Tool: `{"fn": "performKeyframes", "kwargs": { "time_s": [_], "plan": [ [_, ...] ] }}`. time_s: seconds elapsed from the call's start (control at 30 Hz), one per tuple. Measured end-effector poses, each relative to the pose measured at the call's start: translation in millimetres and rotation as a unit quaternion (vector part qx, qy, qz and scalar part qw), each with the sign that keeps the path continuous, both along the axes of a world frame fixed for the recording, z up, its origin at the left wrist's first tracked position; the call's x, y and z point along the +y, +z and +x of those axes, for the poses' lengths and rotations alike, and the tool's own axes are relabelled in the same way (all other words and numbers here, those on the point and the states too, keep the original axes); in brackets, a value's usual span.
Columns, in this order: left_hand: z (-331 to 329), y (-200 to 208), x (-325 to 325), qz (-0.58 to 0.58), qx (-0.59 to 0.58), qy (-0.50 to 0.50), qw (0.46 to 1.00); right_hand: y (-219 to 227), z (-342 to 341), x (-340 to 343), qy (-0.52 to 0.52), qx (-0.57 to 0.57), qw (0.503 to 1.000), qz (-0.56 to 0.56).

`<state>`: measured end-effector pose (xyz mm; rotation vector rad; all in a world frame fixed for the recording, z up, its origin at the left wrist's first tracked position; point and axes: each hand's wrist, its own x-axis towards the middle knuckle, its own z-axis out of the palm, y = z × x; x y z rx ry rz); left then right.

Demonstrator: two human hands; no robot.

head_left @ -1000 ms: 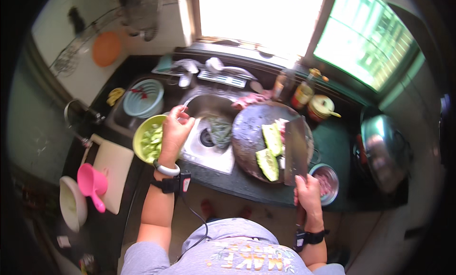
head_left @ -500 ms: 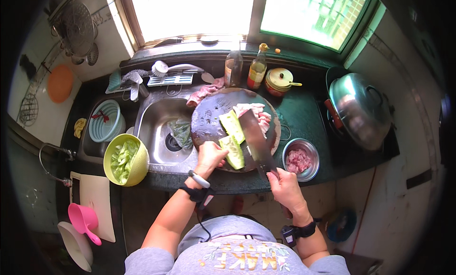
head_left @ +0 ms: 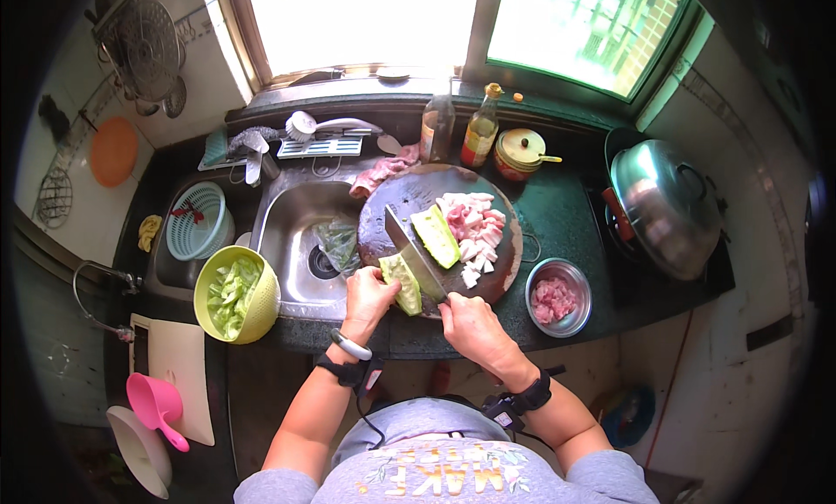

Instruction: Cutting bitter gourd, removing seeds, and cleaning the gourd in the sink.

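The cleaver (head_left: 414, 253) has a flat, smooth metal blade; the gourd piece (head_left: 400, 284) looks moist. The round chopping board (head_left: 420, 189) seems wooden — dark and wet-sheened, paler at its rim. Sink (head_left: 283, 212) and bowl (head_left: 582, 305) are shiny metal, the domed lid (head_left: 657, 195) glossier. Colander (head_left: 196, 221) and pink dipper (head_left: 150, 395) are plastic, the gold-capped bottle (head_left: 481, 136) glass, the rag (head_left: 383, 173) matt cloth — crumpled.
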<state>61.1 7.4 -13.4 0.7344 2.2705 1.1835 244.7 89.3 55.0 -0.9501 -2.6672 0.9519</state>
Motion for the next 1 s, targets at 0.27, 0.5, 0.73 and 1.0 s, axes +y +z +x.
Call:
{"fn": "performKeyframes", "kwargs": {
  "time_s": [0.27,0.5,0.73,1.0],
  "plan": [
    [-8,-14,6,0.023,0.028,0.002,0.999,3,-5,-1,0.035,-0.055,0.997,0.043],
    [-14,-28,9,0.030,0.102,-0.032,0.994,9,-21,5,0.085,-0.106,0.990,0.036],
    [-18,-19,1,-0.002,0.068,-0.054,0.996,-18,-26,2,0.072,-0.121,0.989,0.038],
    [-27,-13,7,0.001,0.048,-0.036,0.998,1,-18,10,-0.007,-0.007,1.000,0.019]
  ]
}}
